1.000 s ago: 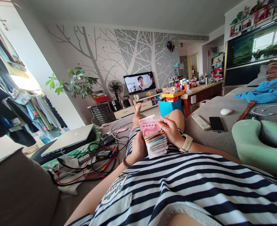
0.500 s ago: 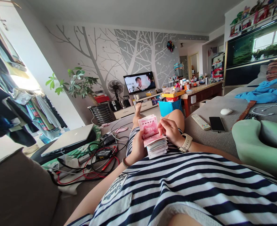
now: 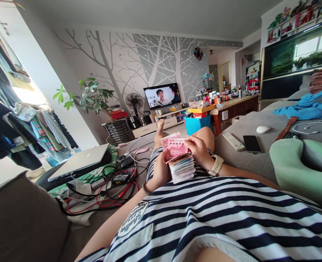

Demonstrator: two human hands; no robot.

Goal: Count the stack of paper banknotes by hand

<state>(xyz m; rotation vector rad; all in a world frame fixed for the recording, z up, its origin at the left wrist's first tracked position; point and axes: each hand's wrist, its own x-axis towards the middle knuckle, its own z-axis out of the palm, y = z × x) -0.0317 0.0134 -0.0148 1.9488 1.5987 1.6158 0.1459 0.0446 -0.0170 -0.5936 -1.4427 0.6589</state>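
Note:
Over my lap, my left hand (image 3: 161, 168) is closed around the side of a thick stack of banknotes (image 3: 182, 168), its thumb near the top notes. The stack's layered lower edges face me, in white, blue and brownish tones. A pink banknote (image 3: 176, 148) with a printed portrait stands up from the stack, with other pink notes behind it. My right hand (image 3: 199, 149) pinches this note at its right edge, thumb against fingers. A pale watch sits on my right wrist and a bracelet on my left.
Left of me lie tangled cables (image 3: 120, 182) and a silver laptop (image 3: 80, 160). On the sofa to my right are a remote control (image 3: 233, 141), a phone (image 3: 252, 144), a white mouse (image 3: 263, 129) and a green neck pillow (image 3: 289, 160). A television (image 3: 162, 96) plays ahead.
My right fingers, just above the folded pink note before, now grip a pink note that is raised upright. The stack's top shows brownish and blue edges instead of pink. My left hand stays put.

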